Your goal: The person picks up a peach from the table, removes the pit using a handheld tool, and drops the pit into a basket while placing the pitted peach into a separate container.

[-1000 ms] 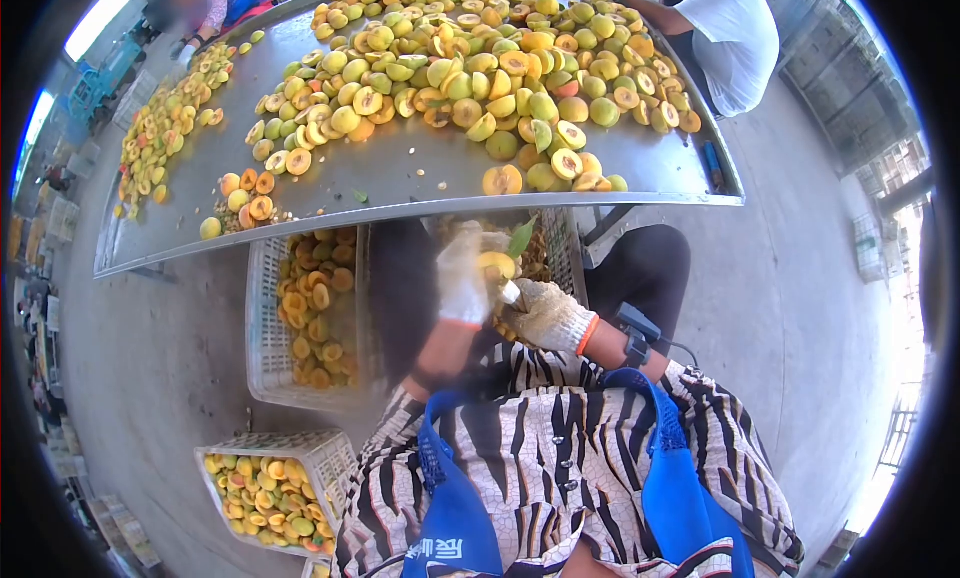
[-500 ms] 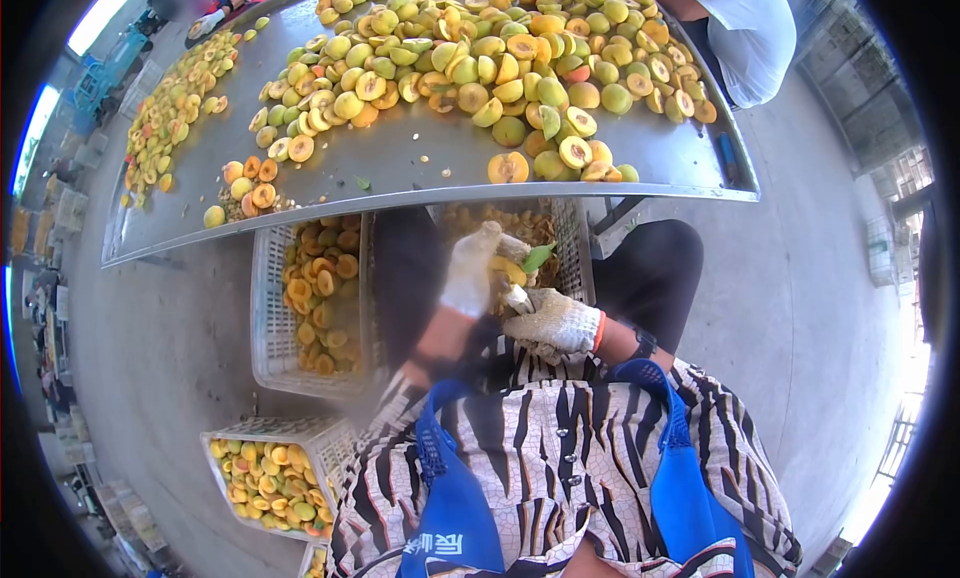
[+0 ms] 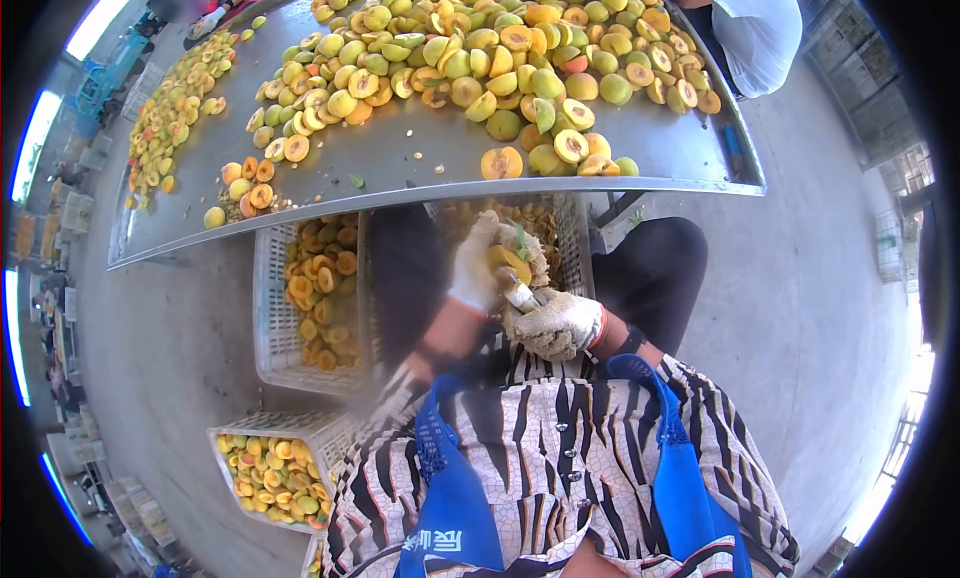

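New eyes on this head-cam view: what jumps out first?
Most likely the big heap of halved yellow-green fruit spread across the metal table at the top of the view. Next, the two gloved hands just below its near edge: the left hand holds a fruit piece, the right hand a white-ended tool.

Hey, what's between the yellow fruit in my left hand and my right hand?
In the head view, a whitish object, possibly a tool, lies between the fruit and your right hand.
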Available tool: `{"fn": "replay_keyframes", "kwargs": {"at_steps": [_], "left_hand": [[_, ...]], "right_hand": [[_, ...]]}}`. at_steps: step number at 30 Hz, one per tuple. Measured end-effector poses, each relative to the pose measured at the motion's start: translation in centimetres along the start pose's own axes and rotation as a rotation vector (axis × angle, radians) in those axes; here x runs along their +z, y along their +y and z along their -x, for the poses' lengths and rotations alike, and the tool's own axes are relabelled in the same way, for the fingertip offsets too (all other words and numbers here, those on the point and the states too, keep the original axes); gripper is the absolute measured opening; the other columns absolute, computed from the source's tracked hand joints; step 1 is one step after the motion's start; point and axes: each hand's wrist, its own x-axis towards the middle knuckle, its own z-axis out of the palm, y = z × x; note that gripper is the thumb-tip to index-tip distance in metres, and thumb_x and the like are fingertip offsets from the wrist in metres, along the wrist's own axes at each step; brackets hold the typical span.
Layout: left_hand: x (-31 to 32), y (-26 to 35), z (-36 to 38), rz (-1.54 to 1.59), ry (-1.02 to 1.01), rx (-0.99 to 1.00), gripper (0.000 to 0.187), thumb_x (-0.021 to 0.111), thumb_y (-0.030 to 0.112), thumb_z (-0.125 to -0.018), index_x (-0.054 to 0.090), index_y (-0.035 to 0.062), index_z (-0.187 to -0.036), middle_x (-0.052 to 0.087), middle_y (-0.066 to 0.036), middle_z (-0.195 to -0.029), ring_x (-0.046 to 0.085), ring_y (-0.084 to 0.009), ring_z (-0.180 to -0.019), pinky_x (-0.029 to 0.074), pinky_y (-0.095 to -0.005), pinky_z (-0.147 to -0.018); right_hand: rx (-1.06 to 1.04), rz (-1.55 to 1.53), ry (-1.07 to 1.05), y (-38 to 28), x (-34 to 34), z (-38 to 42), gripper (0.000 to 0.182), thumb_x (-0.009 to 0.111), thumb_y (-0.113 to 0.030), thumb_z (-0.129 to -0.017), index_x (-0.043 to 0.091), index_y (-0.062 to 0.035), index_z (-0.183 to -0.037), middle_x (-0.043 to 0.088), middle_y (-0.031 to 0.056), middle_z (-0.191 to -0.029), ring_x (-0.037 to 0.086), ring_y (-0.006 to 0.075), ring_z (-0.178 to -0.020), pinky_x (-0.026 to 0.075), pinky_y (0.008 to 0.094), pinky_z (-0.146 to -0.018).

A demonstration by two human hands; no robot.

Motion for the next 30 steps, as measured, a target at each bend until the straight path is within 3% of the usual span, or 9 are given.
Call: {"fn": "replay_keyframes", "kwargs": {"at_steps": [5, 8, 9, 12, 16, 23, 26, 28, 30], "left_hand": [[1.3, 1.2, 1.0, -0.198, -0.085, 0.08, 0.062, 0.031, 0.052, -0.102, 0.061, -0.0017, -0.097, 0.065, -0.015, -0.083, 0.064, -0.0252, -0.066, 0.055, -0.0349, -0.062], [-0.2, 2.2, -0.1, -0.229, -0.032, 0.189, 0.067, 0.022, 0.051, -0.104, 0.062, -0.0021, -0.101, 0.067, -0.015, -0.087, 0.066, -0.0243, -0.074, 0.057, -0.0354, -0.066], [-0.5, 2.8, 0.0, -0.259, -0.008, 0.229, 0.066, 0.022, 0.051, -0.104, 0.062, -0.0018, -0.102, 0.067, -0.015, -0.088, 0.067, -0.024, -0.076, 0.057, -0.0352, -0.069], [-2.8, 2.9, -1.4, -0.501, 0.0, 0.437, 0.065, 0.025, 0.051, -0.104, 0.063, -0.0013, -0.105, 0.068, -0.013, -0.091, 0.067, -0.0203, -0.083, 0.054, -0.0324, -0.078], [-2.2, 2.2, -0.9, -0.464, 0.021, 0.446, 0.062, 0.035, 0.049, -0.103, 0.066, -0.0045, -0.098, 0.069, -0.012, -0.092, 0.065, -0.0189, -0.08, 0.052, -0.0306, -0.076], [-6.7, 7.2, 0.6, -0.332, 0.381, 0.831, 0.065, 0.037, 0.053, -0.1, 0.065, -0.0062, -0.098, 0.069, -0.015, -0.091, 0.066, -0.0249, -0.081, 0.056, -0.0349, -0.077], [-8.0, 11.5, 3.4, -0.501, 0.678, 1.063, 0.03, 0.058, 0.024, -0.096, 0.067, -0.004, -0.103, 0.066, -0.014, -0.106, 0.063, -0.0203, -0.093, 0.051, -0.0302, -0.085], [-8.5, 13.6, 4.7, -1.163, 1.081, 1.13, 0.03, 0.063, 0.019, -0.092, 0.063, -0.0021, -0.114, 0.06, -0.013, -0.12, 0.058, -0.0228, -0.107, 0.047, -0.0351, -0.096], [-9.2, 13.9, 3.1, -1.283, 1.001, 1.186, 0.033, 0.067, 0.016, -0.088, 0.062, -0.0022, -0.115, 0.058, -0.015, -0.124, 0.057, -0.0255, -0.112, 0.045, -0.0361, -0.099]], "right_hand": [[0.092, -0.049, -0.125, -2.0, 2.8, 2.0, 0.018, 0.065, -0.014, -0.091, 0.06, -0.0084, -0.107, 0.056, -0.0004, -0.071, 0.052, 0.0097, -0.053, 0.043, 0.0249, -0.047], [-0.298, 0.666, 0.283, -2.9, 6.5, 2.3, 0.018, 0.066, -0.014, -0.088, 0.059, -0.0077, -0.104, 0.056, 0.0011, -0.068, 0.048, 0.0095, -0.047, 0.039, 0.0252, -0.042], [-0.274, 0.359, 0.4, -3.5, 9.1, 2.6, 0.019, 0.065, -0.018, -0.088, 0.059, -0.0061, -0.101, 0.058, 0.0001, -0.07, 0.051, 0.009, -0.052, 0.042, 0.0255, -0.046], [-0.578, 1.164, 0.663, -2.7, 8.9, -0.3, 0.02, 0.062, -0.021, -0.089, 0.059, -0.0058, -0.101, 0.062, 0.0056, -0.07, 0.059, 0.0169, -0.058, 0.048, 0.0329, -0.054], [-0.315, 1.618, 0.847, -3.7, 10.0, -0.3, 0.023, 0.064, -0.021, -0.085, 0.059, -0.0073, -0.103, 0.066, 0.0227, -0.084, 0.066, 0.0381, -0.084, 0.051, 0.0486, -0.072], [-0.318, 1.511, 0.912, -4.9, 7.3, 2.1, 0.025, 0.063, -0.027, -0.086, 0.061, -0.0055, -0.098, 0.067, 0.0222, -0.084, 0.065, 0.0412, -0.083, 0.051, 0.0488, -0.072], [-0.395, 1.4, 0.927, -4.7, 6.6, 1.6, 0.027, 0.061, -0.029, -0.088, 0.059, -0.0053, -0.099, 0.067, 0.0225, -0.085, 0.064, 0.0424, -0.085, 0.051, 0.0493, -0.073], [-0.421, 1.388, 0.908, -4.6, 6.7, 1.4, 0.027, 0.061, -0.029, -0.088, 0.058, -0.0056, -0.1, 0.067, 0.0226, -0.086, 0.064, 0.0432, -0.085, 0.051, 0.0497, -0.074], [-0.411, 1.386, 0.963, -4.2, 5.6, 0.5, 0.028, 0.061, -0.03, -0.087, 0.056, -0.0057, -0.1, 0.067, 0.0232, -0.086, 0.063, 0.0441, -0.084, 0.05, 0.0511, -0.074]]}}
